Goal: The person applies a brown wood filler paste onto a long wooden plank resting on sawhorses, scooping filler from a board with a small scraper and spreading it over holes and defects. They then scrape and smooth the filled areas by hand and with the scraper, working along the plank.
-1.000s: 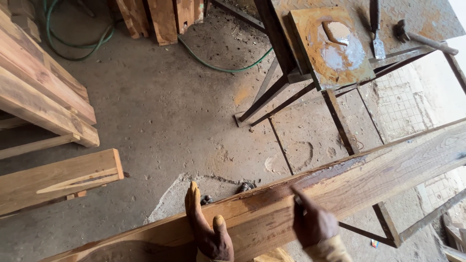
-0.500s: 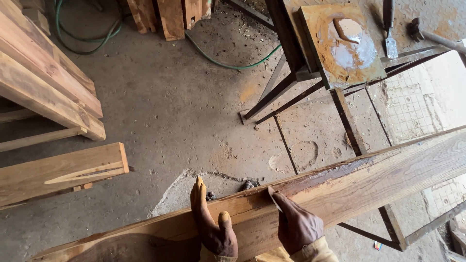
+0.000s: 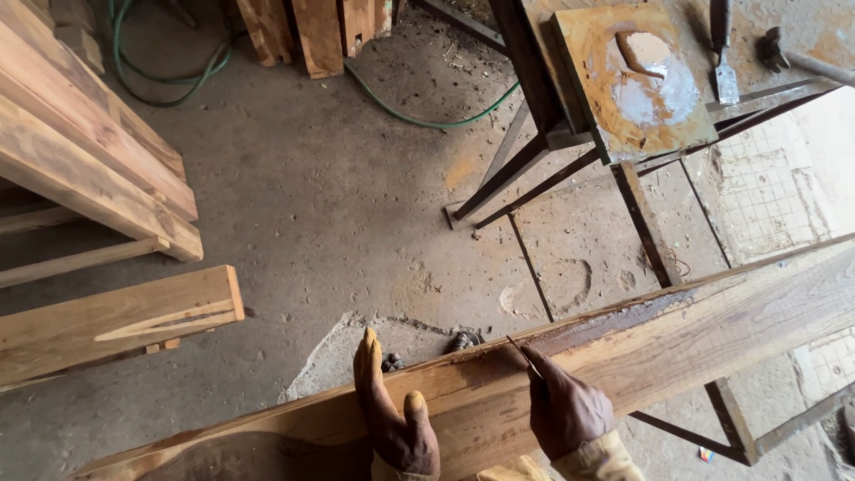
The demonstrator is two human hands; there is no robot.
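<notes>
While both hands rest on it, the long wooden plank (image 3: 677,343) lies across the bottom of the frame. Its long side runs from the lower left corner up to the right edge, so it is tilted a bit. It sits right under the hands and stretches away much farther to the right than to the left.

The left hand (image 3: 396,419) is at the bottom middle. It lies flat on the plank with the fingers (image 3: 370,356) pressed together and reaching over the far edge. The thumb sticks up on the near side. It holds nothing else.

The right hand (image 3: 565,410) is just beside it, a little to the right. Its fingers are bunched together and pinch something thin and dark, maybe a pencil or a nail. I cannot tell which. The tip touches the far edge of the plank, where the wood turns dark. Both hands are on the plank, so neither is nearer. The right hand is the one with the thin thing.

Past the plank is a grey concrete floor (image 3: 329,205). A stack of wood beams (image 3: 89,160) fills the upper left, and one short beam (image 3: 116,321) lies at the left middle. A green hose (image 3: 427,111) curls along the top. At the upper right stands a metal table (image 3: 534,151) with dark legs. A rusty square plate (image 3: 632,80) lies on it, with a chisel (image 3: 723,53) and a hammer (image 3: 784,53) near it.

I see no packages, labels or signs.
</notes>
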